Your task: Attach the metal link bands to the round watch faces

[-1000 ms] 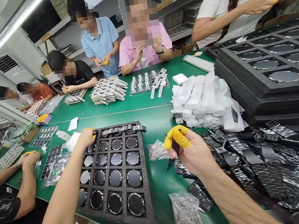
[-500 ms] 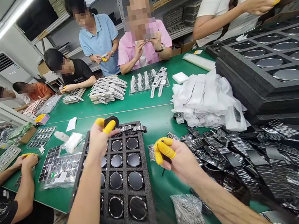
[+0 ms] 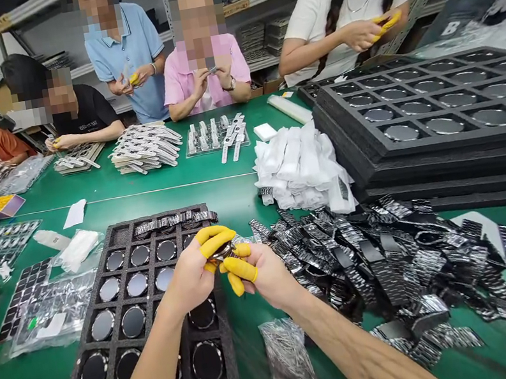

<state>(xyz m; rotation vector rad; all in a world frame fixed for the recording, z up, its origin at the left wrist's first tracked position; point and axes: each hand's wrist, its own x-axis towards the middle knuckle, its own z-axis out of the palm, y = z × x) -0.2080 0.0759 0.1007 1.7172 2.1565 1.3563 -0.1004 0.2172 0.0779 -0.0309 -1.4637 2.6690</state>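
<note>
My left hand, with yellow finger cots, is closed on a dark round watch case above the right edge of a foam tray. My right hand, also in yellow finger cots, meets it with bent fingers at the case's right side. Whatever those fingers pinch is hidden. Round watch cases with dark faces sit in the tray's compartments. Across its far end lies a black metal watch band.
A heap of black metal watch bands covers the right side. Near me lies a clear bag of thin metal pins. White-wrapped pieces and stacked foam trays stand behind. Several co-workers sit or stand across the green table.
My left hand has brought the watch case from above the tray's far end towards me and right. My right hand has moved in to meet it. The view has turned right.
</note>
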